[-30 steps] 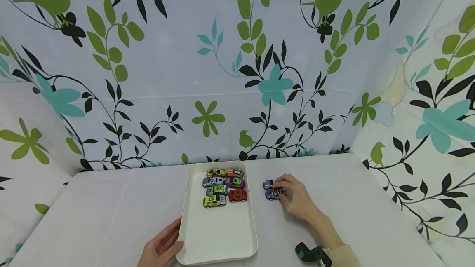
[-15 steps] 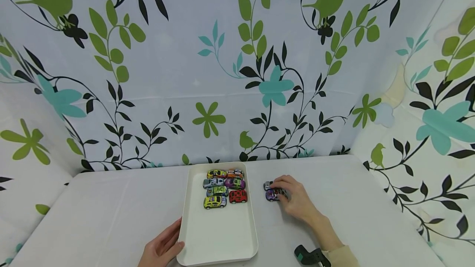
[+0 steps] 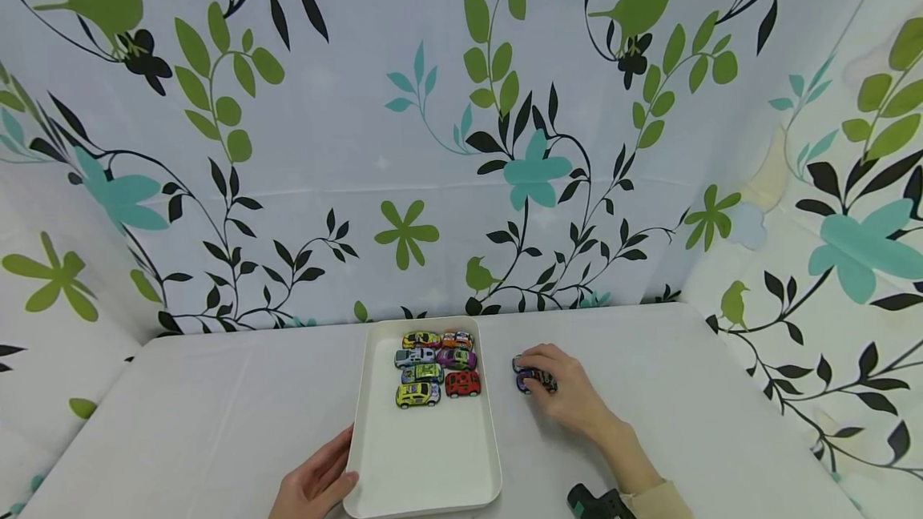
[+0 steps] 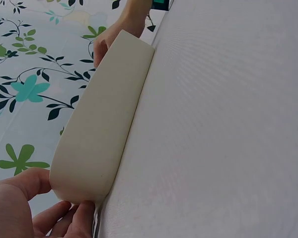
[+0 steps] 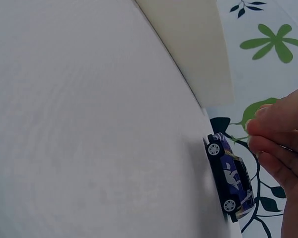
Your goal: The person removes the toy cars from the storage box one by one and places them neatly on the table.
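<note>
My left hand [image 3: 313, 477] holds the left wall of a white tray [image 3: 421, 467], thumb at the rim and fingers against its outer side. In the left wrist view, that hand's fingers [image 4: 83, 218] press near the corner of the tray wall [image 4: 97, 119]. My right hand [image 3: 570, 387] is over two toy cars on the table right of the tray. Of these, the purple toy car [image 3: 544, 381] is nearer; the silver toy car [image 3: 515, 361] is mostly hidden by fingers. In the right wrist view, loosely bent fingers [image 5: 275, 148] hover above the purple car [image 5: 231, 173].
Several toy cars, including a red one [image 3: 462, 382] and a yellow one [image 3: 417, 395], are grouped at the tray's far end. A black wrist-worn device [image 3: 594, 503] is by the right sleeve [image 3: 659, 501]. Patterned fabric [image 3: 324, 142] hangs behind the white table [image 3: 216, 423].
My right hand has shifted slightly left over the two cars, covering more of the silver one and exposing more of the purple one's right end. The left hand stays at the tray.
</note>
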Available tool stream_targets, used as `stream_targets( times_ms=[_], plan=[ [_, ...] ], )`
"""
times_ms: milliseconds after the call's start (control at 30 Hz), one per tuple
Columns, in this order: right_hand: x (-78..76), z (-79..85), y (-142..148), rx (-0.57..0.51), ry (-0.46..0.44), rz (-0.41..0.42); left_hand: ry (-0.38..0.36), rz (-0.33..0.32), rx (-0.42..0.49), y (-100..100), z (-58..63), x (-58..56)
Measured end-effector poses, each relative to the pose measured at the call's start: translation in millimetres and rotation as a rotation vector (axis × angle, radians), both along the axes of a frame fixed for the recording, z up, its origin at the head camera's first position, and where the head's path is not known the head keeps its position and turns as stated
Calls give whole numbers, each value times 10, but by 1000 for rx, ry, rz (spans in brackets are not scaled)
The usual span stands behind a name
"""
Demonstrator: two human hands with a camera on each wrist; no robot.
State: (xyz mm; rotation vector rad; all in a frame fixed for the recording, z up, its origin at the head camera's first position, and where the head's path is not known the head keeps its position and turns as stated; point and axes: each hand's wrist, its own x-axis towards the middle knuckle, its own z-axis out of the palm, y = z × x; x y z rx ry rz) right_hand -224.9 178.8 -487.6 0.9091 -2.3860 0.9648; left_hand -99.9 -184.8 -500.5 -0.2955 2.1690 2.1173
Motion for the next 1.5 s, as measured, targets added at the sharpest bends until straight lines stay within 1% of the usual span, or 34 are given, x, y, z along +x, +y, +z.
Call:
stream_targets(
  times_ms=[233,367,633,833,933,1100,1233,1333,1500],
  plan=[
    [36,62,-113,5,35,35,-3,-9,14,-7,-6,5],
    [64,84,-191,18,28,42,-19,-9,23,-13,-18,0],
    [154,119,-352,70,-6,48,-21,-11,10,-6,-9,3],
    [190,101,-459,119,42,60,-9,-18,6,-4,-6,4],
    [202,104,-507,112,52,73,-12,-17,7,-8,-14,1],
    [216,129,-596,127,7,73,-36,-26,18,-25,-37,-4],
    [203,156,-678,176,-55,52,-56,-26,32,-46,-53,-5],
    [168,181,-734,222,-72,39,-65,-22,46,-51,-56,-11],
    [106,205,-810,293,-80,13,-49,-46,39,-53,-66,-15]
  ],
)
